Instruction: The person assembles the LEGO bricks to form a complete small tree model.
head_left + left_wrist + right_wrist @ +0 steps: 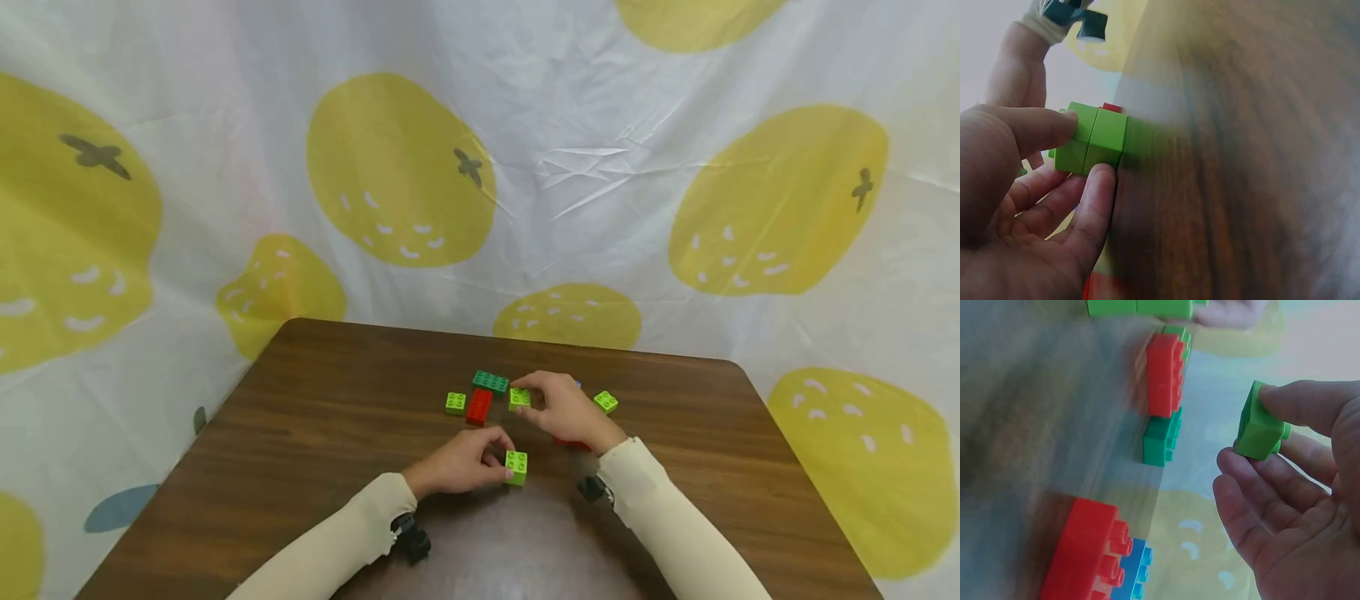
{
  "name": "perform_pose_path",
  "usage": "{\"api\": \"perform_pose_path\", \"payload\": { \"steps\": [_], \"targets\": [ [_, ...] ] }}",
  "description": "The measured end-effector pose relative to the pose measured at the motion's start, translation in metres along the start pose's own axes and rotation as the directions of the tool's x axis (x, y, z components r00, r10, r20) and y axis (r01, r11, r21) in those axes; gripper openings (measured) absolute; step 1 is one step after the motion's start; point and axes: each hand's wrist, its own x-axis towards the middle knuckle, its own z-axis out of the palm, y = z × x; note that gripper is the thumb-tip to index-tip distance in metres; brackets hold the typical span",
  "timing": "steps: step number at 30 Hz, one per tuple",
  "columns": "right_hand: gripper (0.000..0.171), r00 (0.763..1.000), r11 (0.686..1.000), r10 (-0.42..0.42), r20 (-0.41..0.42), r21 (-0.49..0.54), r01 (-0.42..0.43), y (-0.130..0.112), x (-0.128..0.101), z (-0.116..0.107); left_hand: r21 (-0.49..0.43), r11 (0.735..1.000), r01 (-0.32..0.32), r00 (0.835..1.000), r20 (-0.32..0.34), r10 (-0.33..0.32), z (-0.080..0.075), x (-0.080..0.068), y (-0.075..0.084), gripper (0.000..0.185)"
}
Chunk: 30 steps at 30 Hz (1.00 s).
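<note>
1. Left hand (463, 463): thumb and fingers pinch a two-brick stack (517, 467), lime, studs up; seam between the bricks shows in the left wrist view. Close to the bench (337, 400); can't tell whether its base touches.
2. Right hand (567, 410): thumb and fingertips pinch a single lime brick (519, 400), held up off the bench, slightly tilted, hollow underside roughly downward.
3. Key relation: single brick sits almost straight ahead of the stack, on the far side from the person, the two apart. Right hand is ahead and to the right of the left hand.
4. Axes: stack's long axis upright; single brick is square-topped, no long axis across the studs.
5. Left of the right hand: red brick (479, 407), long axis running roughly away from the person; dark green brick (491, 382) crosswise just beyond it; left loose lime brick (455, 403) just beside the red one. Contact unclear.
6. Around the right hand: right loose lime brick (605, 402) just beyond its far side; second red brick (1079, 550) and blue brick (1134, 569), both mostly hidden by the hand in the head view.
</note>
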Motion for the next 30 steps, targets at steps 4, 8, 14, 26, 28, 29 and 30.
{"api": "perform_pose_path", "payload": {
  "steps": [4,8,14,26,28,29,30],
  "targets": [
    [0.037,0.999,0.999,-0.040,-0.022,0.001,0.040,-0.009,-0.012,-0.001,0.007,1.000,0.008,1.000,-0.011,-0.008,0.001,0.002,0.000,0.027],
    [0.037,0.998,0.998,-0.056,-0.029,0.010,0.057,-0.017,-0.022,0.000,-0.002,1.000,0.025,1.000,-0.019,-0.025,0.002,0.001,0.001,0.026],
    [0.036,0.996,0.995,-0.087,-0.037,0.046,0.089,-0.022,-0.035,0.007,-0.004,0.999,0.034,0.999,-0.023,-0.034,0.001,0.000,0.002,0.028],
    [0.033,0.980,0.978,-0.199,-0.022,0.055,0.200,-0.029,-0.047,0.019,-0.032,0.998,0.046,0.997,-0.053,-0.047,-0.001,-0.004,-0.001,0.030],
    [0.033,0.981,0.979,-0.193,-0.018,0.054,0.194,-0.030,-0.048,0.021,-0.041,0.998,0.044,0.997,-0.054,-0.046,-0.001,-0.004,-0.001,0.030],
    [0.033,0.982,0.981,-0.186,-0.014,0.054,0.186,-0.031,-0.049,0.021,-0.047,0.998,0.040,0.998,-0.053,-0.042,-0.001,-0.004,0.000,0.031],
    [0.033,0.984,0.982,-0.178,-0.008,0.057,0.178,-0.031,-0.050,0.021,-0.048,0.998,0.040,0.998,-0.051,-0.043,-0.001,-0.004,0.000,0.031]
  ]
}}
